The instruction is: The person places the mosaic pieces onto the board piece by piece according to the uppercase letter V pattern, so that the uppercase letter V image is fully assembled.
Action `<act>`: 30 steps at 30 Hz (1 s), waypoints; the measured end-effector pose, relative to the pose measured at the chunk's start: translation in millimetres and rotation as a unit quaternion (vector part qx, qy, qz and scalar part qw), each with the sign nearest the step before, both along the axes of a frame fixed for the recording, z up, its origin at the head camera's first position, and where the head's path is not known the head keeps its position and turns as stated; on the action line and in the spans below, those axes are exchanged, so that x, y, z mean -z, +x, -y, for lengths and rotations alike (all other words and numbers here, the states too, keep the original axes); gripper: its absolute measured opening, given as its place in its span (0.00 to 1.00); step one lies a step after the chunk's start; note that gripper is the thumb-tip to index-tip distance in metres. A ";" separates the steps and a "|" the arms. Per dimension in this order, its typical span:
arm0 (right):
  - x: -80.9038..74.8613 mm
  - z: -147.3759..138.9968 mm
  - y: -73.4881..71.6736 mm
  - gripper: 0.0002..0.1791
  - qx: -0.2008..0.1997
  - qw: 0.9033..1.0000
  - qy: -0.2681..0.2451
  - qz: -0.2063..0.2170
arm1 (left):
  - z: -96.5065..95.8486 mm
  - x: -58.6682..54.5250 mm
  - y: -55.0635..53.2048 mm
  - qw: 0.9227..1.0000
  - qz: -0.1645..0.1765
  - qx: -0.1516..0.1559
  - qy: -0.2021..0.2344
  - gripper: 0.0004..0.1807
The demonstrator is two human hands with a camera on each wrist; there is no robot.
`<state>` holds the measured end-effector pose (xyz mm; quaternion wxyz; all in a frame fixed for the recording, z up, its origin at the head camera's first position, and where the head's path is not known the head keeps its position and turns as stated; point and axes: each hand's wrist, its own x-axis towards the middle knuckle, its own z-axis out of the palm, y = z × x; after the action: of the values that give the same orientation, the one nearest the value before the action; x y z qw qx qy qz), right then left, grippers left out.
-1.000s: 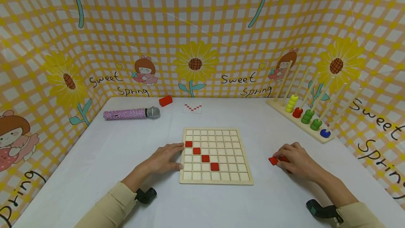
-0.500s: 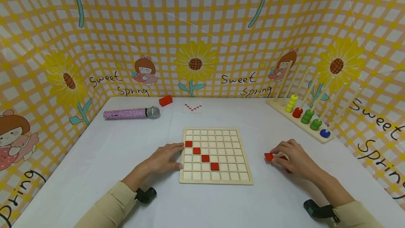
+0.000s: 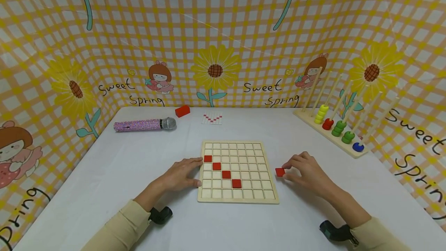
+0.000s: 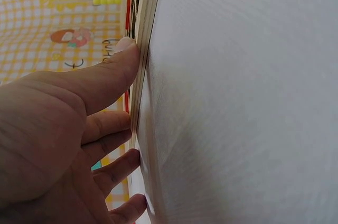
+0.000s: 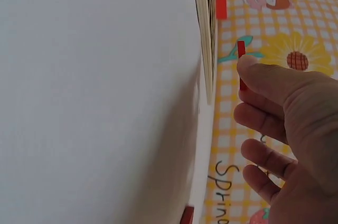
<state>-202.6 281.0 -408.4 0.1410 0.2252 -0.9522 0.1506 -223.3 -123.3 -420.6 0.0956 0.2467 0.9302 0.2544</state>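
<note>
A square wooden grid board [image 3: 259,200] lies mid-table with several red tiles [image 3: 226,174] set in a diagonal from its left column downward. At the board's left edge rests my left hand [image 3: 178,173], fingertips and thumb touching the rim; the left wrist view shows the thumb [image 4: 119,65] against the wooden edge. Just right of the board, my right hand [image 3: 306,173] pinches one red square tile [image 3: 280,172] between thumb and fingers. That held tile [image 5: 241,49] appears edge-on in the right wrist view, raised over the table, the other fingers loosely bent.
Another red piece [image 5: 186,216] lies on the table, hidden under the right arm in the head view. Farther back are a glittery microphone [image 3: 143,125], a red block [image 3: 182,111] and a small pattern card [image 3: 211,118]. A wooden bead-peg counter [image 3: 338,139] stands at right.
My right hand has lifted the red tile from beside the loose red pieces and moved left, close to the board's right edge. The left hand has stayed at the board.
</note>
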 end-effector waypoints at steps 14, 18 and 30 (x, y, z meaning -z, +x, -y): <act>-2.6 47.3 -1.0 0.13 -0.002 1.000 0.006 0.003 | 1.0 0.5 0.0 1.000 -0.002 0.003 0.000 0.39; -2.1 59.6 -2.9 0.13 0.011 1.000 0.009 0.014 | 1.3 0.9 -0.2 1.000 -0.003 0.003 0.002 0.38; 2.6 86.7 -6.7 0.11 0.028 0.999 -0.010 0.044 | 1.1 0.3 -0.3 1.000 -0.003 0.002 0.002 0.38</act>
<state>-209.3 194.4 -411.1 0.1052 0.1902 -0.9619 0.1657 -223.6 -124.4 -420.9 0.0931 0.2495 0.9295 0.2551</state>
